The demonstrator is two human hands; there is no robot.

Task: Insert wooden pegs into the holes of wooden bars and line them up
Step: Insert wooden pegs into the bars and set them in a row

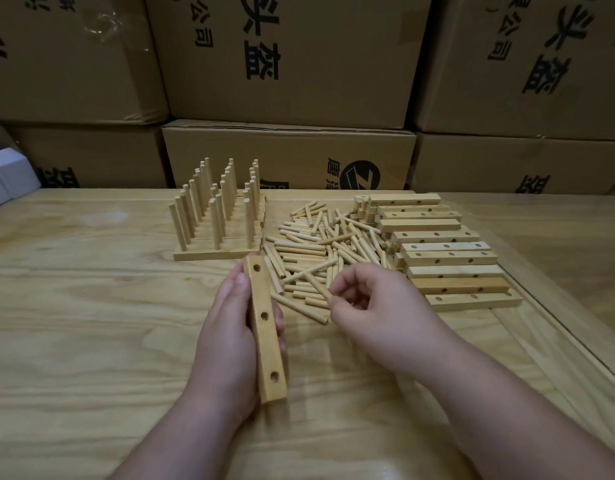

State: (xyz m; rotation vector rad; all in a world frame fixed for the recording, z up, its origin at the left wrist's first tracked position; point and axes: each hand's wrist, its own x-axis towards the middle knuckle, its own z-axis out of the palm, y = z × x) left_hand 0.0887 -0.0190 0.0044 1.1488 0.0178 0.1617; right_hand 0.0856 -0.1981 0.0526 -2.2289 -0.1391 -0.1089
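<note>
My left hand (226, 337) grips a wooden bar (266, 336) with three empty holes, held lengthwise and pointing away from me above the table. My right hand (378, 306) pinches one wooden peg (318, 287) at the near edge of a loose pile of pegs (320, 244). Several bars with upright pegs in them (216, 216) stand side by side at the back left. A stack of bare bars (444, 251) lies to the right of the pile.
The wooden table (91, 323) has a rim running along its right side (558, 323). Stacked cardboard boxes (292, 64) form a wall behind it. A small white box (8, 178) sits at the far left.
</note>
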